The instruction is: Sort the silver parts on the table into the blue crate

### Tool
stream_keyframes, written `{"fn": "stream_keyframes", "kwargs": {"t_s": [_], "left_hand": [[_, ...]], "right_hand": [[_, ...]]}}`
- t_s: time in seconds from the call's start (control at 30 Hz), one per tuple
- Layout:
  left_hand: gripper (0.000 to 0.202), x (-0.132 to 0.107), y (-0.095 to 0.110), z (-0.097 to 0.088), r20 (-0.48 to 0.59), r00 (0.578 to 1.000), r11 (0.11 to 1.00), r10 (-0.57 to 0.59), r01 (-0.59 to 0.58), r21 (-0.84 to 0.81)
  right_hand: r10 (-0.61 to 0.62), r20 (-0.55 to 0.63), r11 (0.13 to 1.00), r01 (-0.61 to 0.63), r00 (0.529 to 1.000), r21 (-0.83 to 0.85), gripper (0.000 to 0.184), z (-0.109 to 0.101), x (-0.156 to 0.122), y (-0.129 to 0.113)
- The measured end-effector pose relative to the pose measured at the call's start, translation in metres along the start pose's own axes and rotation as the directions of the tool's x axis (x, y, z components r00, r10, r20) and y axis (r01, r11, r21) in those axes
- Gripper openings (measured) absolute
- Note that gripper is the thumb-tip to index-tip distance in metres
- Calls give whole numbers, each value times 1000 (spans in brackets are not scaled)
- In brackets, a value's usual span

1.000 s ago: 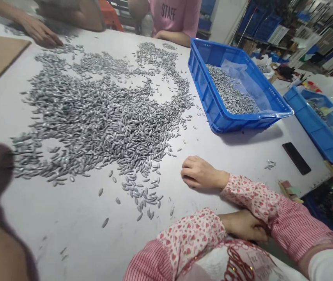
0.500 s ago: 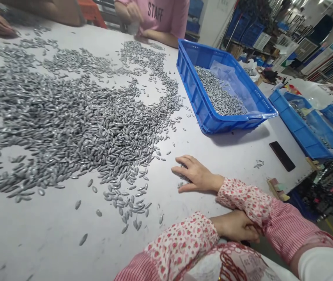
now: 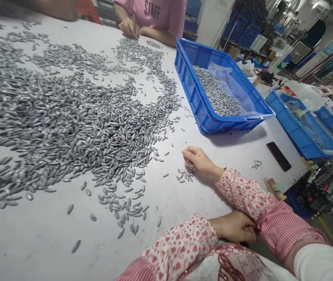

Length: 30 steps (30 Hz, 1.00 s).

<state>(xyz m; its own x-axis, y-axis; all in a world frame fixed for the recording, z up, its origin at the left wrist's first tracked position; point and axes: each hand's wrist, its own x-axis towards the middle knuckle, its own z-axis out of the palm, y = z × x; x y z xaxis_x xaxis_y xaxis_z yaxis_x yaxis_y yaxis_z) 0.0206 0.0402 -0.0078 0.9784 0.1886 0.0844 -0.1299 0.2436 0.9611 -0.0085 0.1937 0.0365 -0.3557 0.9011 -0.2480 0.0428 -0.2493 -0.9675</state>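
My right hand point(image 3: 198, 160) is closed above the white table, its fingers curled inward and pressed together. Whatever may be in its fingers is hidden. Just below its fingertips lies a small cluster of grey, glossy, seed-shaped pieces point(image 3: 185, 176). My left hand point(image 3: 236, 227) rests at the near table edge, tucked against my right forearm. Its fingers are bent under, so the inside of that hand does not show. A broad spread of the same grey pieces point(image 3: 96, 125) covers the table to the left, with a looser group point(image 3: 125, 205) at its near edge.
A blue crate point(image 3: 191, 97) holding similar pieces stands beyond my right hand. A dark phone point(image 3: 278, 156) and a few pieces point(image 3: 256, 164) lie to the right. More blue crates point(image 3: 303, 128) stand farther right. Across the table, a co-worker's hand point(image 3: 129, 28) touches the pieces.
My right hand has gone from spread fingers over the small cluster to a closed shape, slightly up and right, uncovering the cluster. My left hand stays put. The co-worker's hand has come down to the pieces.
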Motion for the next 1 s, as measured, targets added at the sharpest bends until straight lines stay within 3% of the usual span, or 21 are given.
{"fn": "stream_keyframes", "kwargs": {"t_s": [0.07,0.13,0.27,0.4,0.63,0.73,0.8,0.87,0.9,1.0], "left_hand": [[16,0,-3,0,2,1000,1000,-19,19,-17],[20,0,-6,1,3,999,998,-42,42,-38],[27,0,-7,2,18,996,993,-83,84,-80],[31,-2,-4,2,38,995,989,-91,95,-113],[34,-4,0,3,41,994,985,-100,104,-136],[35,-5,2,2,20,993,985,-114,116,-131],[35,-6,3,1,6,993,984,-116,116,-131],[34,-7,5,0,3,993,984,-115,115,-133],[33,-7,5,-1,5,993,984,-115,115,-133],[32,-8,6,-1,8,993,984,-119,119,-131]], "right_hand": [[128,-50,954,-109,991,280,36,-6,-1,-4],[216,-92,885,-155,972,440,33,-11,-2,-5],[269,-134,829,-159,954,537,31,-16,-6,0],[178,-126,850,-88,976,520,47,-11,-18,3],[-10,-57,951,27,998,308,65,-8,-30,2],[-124,-98,978,138,987,158,61,-18,-32,3],[-209,-125,978,204,970,-49,53,-28,-35,3],[-314,-95,906,268,945,-327,44,-41,-40,2],[-367,-46,829,305,929,-468,41,-48,-43,2],[-450,193,515,430,872,-742,54,-65,-51,2]]}}
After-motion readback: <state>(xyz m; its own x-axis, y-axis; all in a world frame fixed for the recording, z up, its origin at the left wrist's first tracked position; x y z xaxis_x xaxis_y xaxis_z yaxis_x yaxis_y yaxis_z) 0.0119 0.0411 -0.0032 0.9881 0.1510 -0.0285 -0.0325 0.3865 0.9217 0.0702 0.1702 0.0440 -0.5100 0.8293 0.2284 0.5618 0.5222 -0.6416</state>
